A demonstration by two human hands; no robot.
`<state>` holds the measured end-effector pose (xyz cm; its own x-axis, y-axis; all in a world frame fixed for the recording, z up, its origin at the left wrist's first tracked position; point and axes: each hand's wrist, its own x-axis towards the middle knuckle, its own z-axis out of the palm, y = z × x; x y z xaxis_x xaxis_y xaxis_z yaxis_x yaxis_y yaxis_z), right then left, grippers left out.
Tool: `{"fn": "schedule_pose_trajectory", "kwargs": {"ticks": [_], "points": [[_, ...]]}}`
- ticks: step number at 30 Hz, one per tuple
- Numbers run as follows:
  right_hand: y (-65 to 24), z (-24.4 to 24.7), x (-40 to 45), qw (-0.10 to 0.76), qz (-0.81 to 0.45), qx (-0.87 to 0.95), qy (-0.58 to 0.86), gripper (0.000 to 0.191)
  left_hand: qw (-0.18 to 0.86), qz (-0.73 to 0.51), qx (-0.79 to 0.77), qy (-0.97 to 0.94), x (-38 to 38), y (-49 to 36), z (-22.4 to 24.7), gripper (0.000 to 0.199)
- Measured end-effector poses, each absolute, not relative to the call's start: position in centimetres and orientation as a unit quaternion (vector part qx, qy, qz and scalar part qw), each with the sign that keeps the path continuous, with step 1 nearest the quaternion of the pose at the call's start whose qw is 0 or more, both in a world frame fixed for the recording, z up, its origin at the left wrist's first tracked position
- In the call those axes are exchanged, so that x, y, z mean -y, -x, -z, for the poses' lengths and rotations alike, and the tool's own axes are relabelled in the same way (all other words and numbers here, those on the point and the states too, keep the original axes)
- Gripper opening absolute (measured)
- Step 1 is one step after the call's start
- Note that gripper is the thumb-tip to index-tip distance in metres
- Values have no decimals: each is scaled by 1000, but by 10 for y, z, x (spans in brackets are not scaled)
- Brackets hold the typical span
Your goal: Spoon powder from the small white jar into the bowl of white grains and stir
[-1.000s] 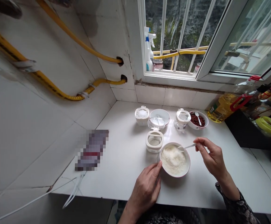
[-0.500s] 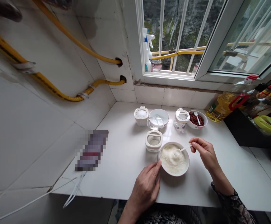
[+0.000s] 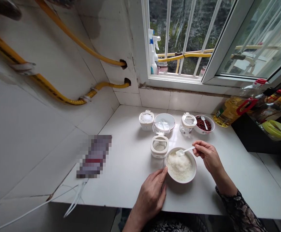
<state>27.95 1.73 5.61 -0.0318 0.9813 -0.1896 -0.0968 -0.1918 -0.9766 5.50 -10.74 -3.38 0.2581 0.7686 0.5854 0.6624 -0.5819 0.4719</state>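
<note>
- Out at one o'clock, white bowl (image 3: 181,181) of white granules (image 3: 179,167) between my hands
- Right hand (image 3: 206,158) pinching a small white spoon (image 3: 185,151) over them
- Left hand (image 3: 151,195) open, thumb against the rim

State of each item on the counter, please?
White bowl, holding white granules
Left hand, touching bowl rim
Right hand, holding white spoon over bowl
Front jar, open, clear lid tipped back
Small bowl, red grains inside, spoon resting in them
Oil bottle, capped, partly full
</note>
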Motion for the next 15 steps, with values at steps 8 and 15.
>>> {"fn": "schedule_pose_trajectory", "kwargs": {"ticks": [8, 15], "points": [[-239, -68, -20, 499, -442, 606, 434, 17, 63, -406, -451, -792, 107, -56, 33, 67], [-228, -54, -12, 397, -51, 887, 229, 29, 70, -406, -449, -793, 107, -56, 34, 66]]}}
